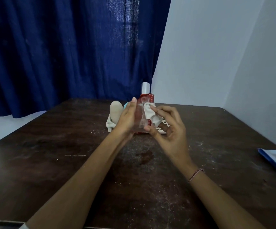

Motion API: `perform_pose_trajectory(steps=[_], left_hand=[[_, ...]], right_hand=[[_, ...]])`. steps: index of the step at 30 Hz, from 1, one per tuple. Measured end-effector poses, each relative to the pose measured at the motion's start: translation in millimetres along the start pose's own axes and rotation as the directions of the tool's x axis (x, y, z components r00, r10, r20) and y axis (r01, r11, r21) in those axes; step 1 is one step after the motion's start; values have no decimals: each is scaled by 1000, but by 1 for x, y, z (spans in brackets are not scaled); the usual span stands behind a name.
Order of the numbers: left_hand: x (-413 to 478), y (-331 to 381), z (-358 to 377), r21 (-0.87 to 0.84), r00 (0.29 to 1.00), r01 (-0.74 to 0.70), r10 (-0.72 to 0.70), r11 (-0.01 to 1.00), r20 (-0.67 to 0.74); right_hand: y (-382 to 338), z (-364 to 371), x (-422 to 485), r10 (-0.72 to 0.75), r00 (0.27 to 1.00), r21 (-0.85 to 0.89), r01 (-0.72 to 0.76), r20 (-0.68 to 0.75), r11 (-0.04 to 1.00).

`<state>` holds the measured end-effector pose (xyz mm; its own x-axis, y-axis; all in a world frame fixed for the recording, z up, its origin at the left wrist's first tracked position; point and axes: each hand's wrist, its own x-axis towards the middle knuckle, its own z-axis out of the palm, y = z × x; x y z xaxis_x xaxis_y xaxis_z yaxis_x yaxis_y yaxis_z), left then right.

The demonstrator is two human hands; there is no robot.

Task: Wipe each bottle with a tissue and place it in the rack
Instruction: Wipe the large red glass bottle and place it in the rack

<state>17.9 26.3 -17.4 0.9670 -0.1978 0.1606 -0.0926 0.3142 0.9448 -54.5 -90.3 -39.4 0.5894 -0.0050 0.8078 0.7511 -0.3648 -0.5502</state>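
Holding bottle [140, 115] | clear, red label, upright | tissue [150, 111] white, crumpled

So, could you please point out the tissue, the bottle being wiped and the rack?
tissue [150, 113], head view, on its crumpled middle.
bottle [146, 99], head view, on its red shoulder.
rack [109, 124], head view, on its white left end.

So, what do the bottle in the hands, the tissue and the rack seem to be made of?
The bottle: clear glossy plastic or glass; see-through, with highlights.
The tissue: soft matte white paper, perhaps cloth; crumpled folds.
The rack: probably white moulded plastic, matte; regular grid of slots.
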Motion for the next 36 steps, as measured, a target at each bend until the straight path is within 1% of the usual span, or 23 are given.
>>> perform_pose_trajectory(steps=[2,4,5,7,9,11,13,17,19,21,23,25,27,30,32,36], left_hand=[[-1,-1,0,13,999,25,-26,1000,36],[-2,-3,0,22,997,22,-23,1000,67],[-3,-3,1,36,998,12,-14,999,63],[-3,-4,-1,29,999,14,-15,999,42],[-3,-1,0,-16,997,51,-50,999,61],[-3,-1,1,-146,976,143,-116,979,183],[-4,-3,2,-231,956,196,-134,953,260],[-7,-4,-1,-281,944,208,-117,937,309],[-9,0,-1,-290,949,192,-103,937,297],[-8,2,-3,-336,959,146,-50,930,278],[-8,4,-5,-376,961,98,10,921,276],[-9,6,-6,-344,962,77,21,936,271],[-11,7,-4,-302,963,73,12,950,269],[-16,9,-2,-279,954,81,7,957,301],[-18,6,1,-219,943,83,-6,972,332],[-20,-3,6,-125,926,115,-61,986,373]], right_hand=[[1,-2,-1,-110,993,-119,113,33,986],[2,-1,-1,-215,975,-276,224,62,935],[3,1,-2,-239,969,-337,248,70,908],[3,5,-2,-252,965,-401,259,71,879],[4,7,-2,-257,965,-419,257,58,871],[5,7,-2,-257,965,-431,253,50,866],[7,7,-2,-260,962,-451,268,80,852],[9,8,-3,-263,953,-462,303,151,833],[8,10,-2,-244,954,-467,298,174,833],[9,8,-1,-204,965,-470,259,165,844],[13,3,2,-132,987,-474,161,93,866],[16,-3,4,-78,997,-451,78,18,889],[18,-4,3,-88,996,-467,70,-15,881],[14,0,2,-146,989,-568,102,-32,817],[9,5,1,-141,990,-573,101,-26,813],[5,7,2,-247,967,-595,229,53,770]])
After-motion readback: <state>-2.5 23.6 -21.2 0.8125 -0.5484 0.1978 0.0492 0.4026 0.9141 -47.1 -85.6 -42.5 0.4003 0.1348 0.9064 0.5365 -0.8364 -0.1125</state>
